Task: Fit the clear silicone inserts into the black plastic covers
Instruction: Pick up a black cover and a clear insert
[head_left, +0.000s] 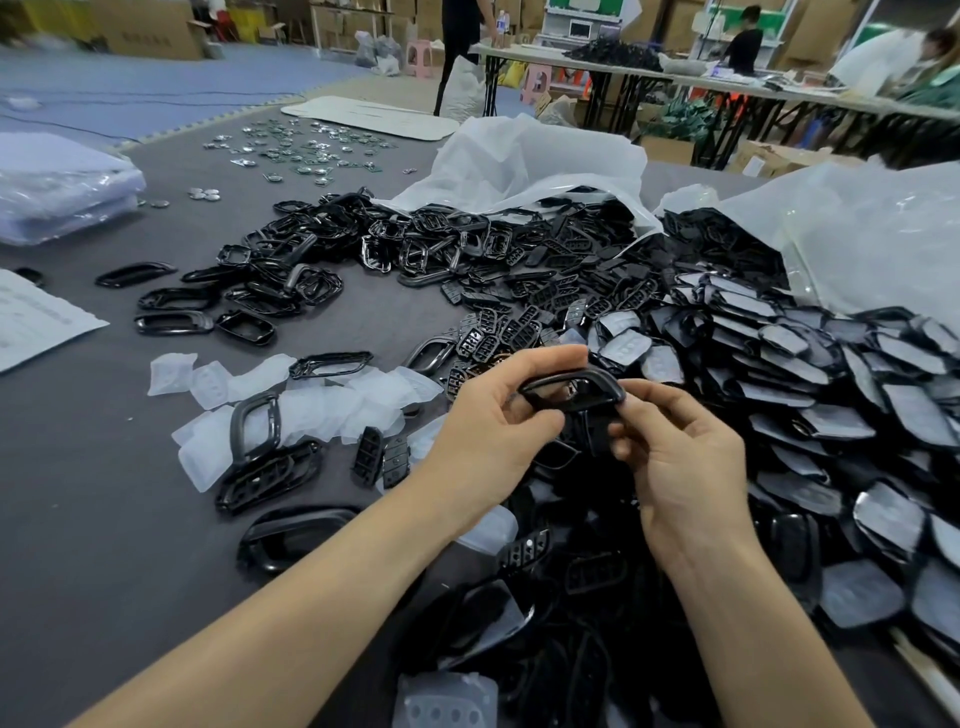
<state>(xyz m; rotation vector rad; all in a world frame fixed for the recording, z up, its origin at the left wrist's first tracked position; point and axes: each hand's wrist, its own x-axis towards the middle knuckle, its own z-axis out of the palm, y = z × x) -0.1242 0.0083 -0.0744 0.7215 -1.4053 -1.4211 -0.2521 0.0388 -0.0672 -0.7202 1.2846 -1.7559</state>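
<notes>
Both hands are up in the middle of the frame on one black plastic cover (570, 391). The left hand (498, 421) pinches its left end with thumb and fingers, and the right hand (680, 457) has curled fingers on the right end. Loose clear silicone inserts (311, 400) lie just left of center on the gray table (104, 493). A heap of empty covers (467, 260) sits above them, spilling from a plastic bag (530, 156). Covers with inserts already in (831, 395) are stacked on the right.

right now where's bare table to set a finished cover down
Bare grey table at near left, below the paper sheet and left of the clear inserts. The centre and right side are heaped with black covers.
</notes>
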